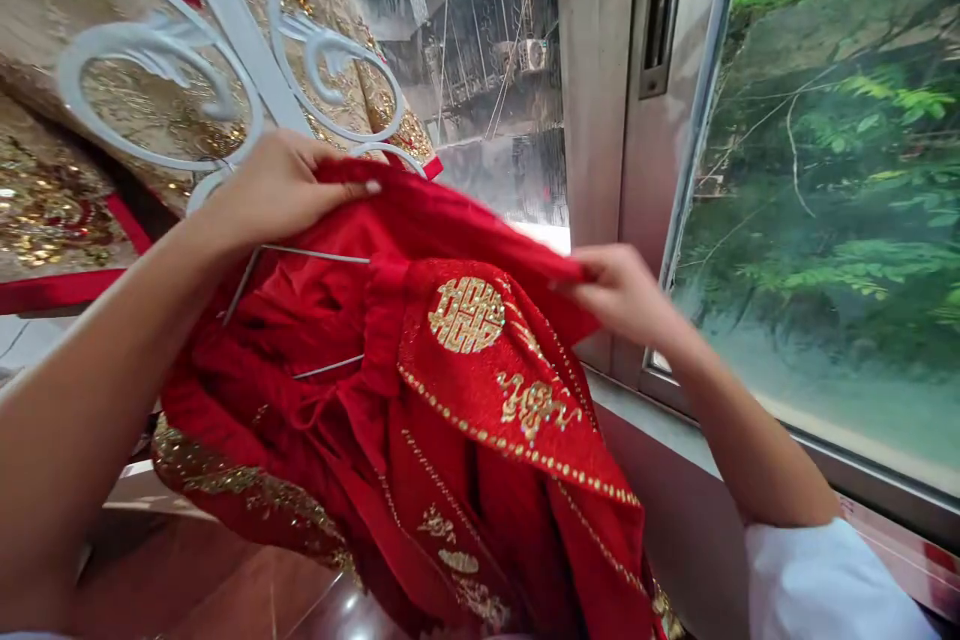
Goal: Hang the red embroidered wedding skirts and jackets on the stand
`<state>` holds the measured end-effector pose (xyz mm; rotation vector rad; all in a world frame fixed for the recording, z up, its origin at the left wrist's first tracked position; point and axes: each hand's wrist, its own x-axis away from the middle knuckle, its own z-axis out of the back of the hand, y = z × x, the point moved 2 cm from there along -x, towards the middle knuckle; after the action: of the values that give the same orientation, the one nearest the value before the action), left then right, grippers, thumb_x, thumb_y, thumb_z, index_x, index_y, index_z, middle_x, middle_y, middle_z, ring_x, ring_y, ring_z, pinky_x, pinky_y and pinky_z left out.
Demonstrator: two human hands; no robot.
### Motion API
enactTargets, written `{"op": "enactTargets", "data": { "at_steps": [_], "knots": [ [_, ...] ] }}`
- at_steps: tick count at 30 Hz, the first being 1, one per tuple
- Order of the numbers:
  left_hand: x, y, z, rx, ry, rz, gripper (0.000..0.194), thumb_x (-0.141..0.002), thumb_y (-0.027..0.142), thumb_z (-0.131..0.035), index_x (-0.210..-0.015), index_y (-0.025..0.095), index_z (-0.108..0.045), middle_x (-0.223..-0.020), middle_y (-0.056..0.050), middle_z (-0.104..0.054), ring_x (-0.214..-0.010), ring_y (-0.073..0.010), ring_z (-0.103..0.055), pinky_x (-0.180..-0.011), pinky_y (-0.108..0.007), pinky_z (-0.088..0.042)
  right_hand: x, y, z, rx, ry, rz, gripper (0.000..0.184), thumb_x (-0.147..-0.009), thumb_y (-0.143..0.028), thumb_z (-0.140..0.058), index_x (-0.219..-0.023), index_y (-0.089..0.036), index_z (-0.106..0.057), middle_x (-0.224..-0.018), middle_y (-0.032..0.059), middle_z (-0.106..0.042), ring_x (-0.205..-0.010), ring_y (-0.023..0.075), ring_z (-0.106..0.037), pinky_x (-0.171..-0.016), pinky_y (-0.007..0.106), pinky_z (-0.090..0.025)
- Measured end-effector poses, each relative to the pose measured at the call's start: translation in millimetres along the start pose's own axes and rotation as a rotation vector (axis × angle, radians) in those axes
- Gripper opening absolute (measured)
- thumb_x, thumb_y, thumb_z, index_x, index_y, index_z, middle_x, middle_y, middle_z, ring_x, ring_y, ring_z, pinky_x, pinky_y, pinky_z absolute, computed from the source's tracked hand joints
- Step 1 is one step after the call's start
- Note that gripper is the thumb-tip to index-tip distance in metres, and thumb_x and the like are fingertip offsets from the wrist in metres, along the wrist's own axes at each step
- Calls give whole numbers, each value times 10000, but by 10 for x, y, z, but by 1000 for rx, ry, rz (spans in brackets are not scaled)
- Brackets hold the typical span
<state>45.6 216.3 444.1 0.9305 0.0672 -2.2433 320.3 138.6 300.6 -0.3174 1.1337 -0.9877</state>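
Observation:
A red garment (517, 490) with gold embroidery and beaded edging hangs in front of me, its gathered waistband around a thin wire hanger (315, 254). Near the white scrollwork, my left hand (289, 182) pinches the upper edge of a red cloth (442, 210), thumb stretched along it. My right hand (619, 295), slightly blurred, grips the same cloth at its other end, by the window frame. Between my hands the cloth is drawn out above a panel with a round gold emblem (466, 315). Whether this cloth is joined to the garment, I cannot tell.
White metal scrollwork (255, 30) rises at the upper left, with gold-sequinned fabric (45, 160) behind it. A sliding window frame (600, 120) and its sill (660, 425) stand close on the right. Reddish floor (202, 580) shows below.

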Motion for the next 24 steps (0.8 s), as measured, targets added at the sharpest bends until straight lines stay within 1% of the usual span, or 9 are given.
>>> {"op": "enactTargets", "data": {
  "at_steps": [2,4,5,8,10,13,17,20,24],
  "knots": [
    [-1,123,-19,-86,182,-56,318,-778,428,-627,-911,146,-693,-545,60,-537,-610,-95,-444,-567,-217,-384,-82,-95,257,123,387,119,111,-689,-154,-541,-728,-143,-644,-636,-7,-575,-604,107,-510,-535,214,-348],
    [45,209,-111,-101,228,-88,337,-827,435,-567,-943,138,-678,-590,55,-552,-676,-105,-478,-621,-228,-397,-44,-122,417,220,556,176,150,-683,-145,-552,-784,-144,-663,-669,3,-602,-625,116,-523,-554,225,-361],
    [72,229,-174,-85,213,-103,335,-826,437,-568,-923,136,-679,-606,49,-561,-688,-107,-487,-627,-232,-395,-15,-104,442,251,480,169,149,-687,-161,-563,-790,-147,-670,-662,1,-605,-617,120,-521,-550,229,-365],
    [120,204,-333,-54,158,-132,295,-797,437,-600,-813,156,-687,-640,24,-589,-665,-115,-499,-599,-249,-384,49,0,337,246,-30,65,186,-709,-279,-609,-830,-159,-685,-658,-6,-616,-593,131,-521,-529,236,-395],
    [121,166,-360,-38,162,-133,265,-792,421,-602,-767,169,-681,-658,10,-600,-671,-129,-525,-608,-265,-397,15,-2,207,180,-150,86,349,-698,-309,-634,-1013,-162,-658,-824,16,-660,-678,148,-561,-594,253,-449],
    [167,227,-336,-68,199,-147,228,-815,378,-569,-828,175,-671,-747,-8,-635,-789,-168,-579,-706,-298,-441,-148,-89,6,125,-125,230,446,-696,-251,-604,-1128,-143,-602,-984,48,-651,-834,176,-582,-734,285,-472],
    [469,577,-505,-279,331,-357,323,-821,307,-551,-1122,200,-594,-1112,-45,-632,-1096,-232,-527,-951,-394,-401,-349,-74,-18,80,-74,206,283,-757,-224,-503,-959,-115,-669,-820,26,-656,-787,178,-591,-717,279,-466],
    [680,686,-926,-444,159,-521,344,-870,252,-469,-1195,200,-567,-1218,-59,-602,-1154,-241,-513,-1019,-416,-364,-470,-65,188,91,35,209,293,-732,-195,-507,-945,-118,-693,-780,14,-661,-779,188,-609,-690,274,-470],
    [640,324,-1416,-506,-37,-318,419,-901,117,-315,-1252,155,-540,-1306,-91,-552,-1238,-228,-472,-1072,-414,-340,-529,-255,379,356,159,321,354,-700,-98,-457,-930,-158,-720,-791,20,-687,-794,198,-630,-673,268,-469]
  ]
}}
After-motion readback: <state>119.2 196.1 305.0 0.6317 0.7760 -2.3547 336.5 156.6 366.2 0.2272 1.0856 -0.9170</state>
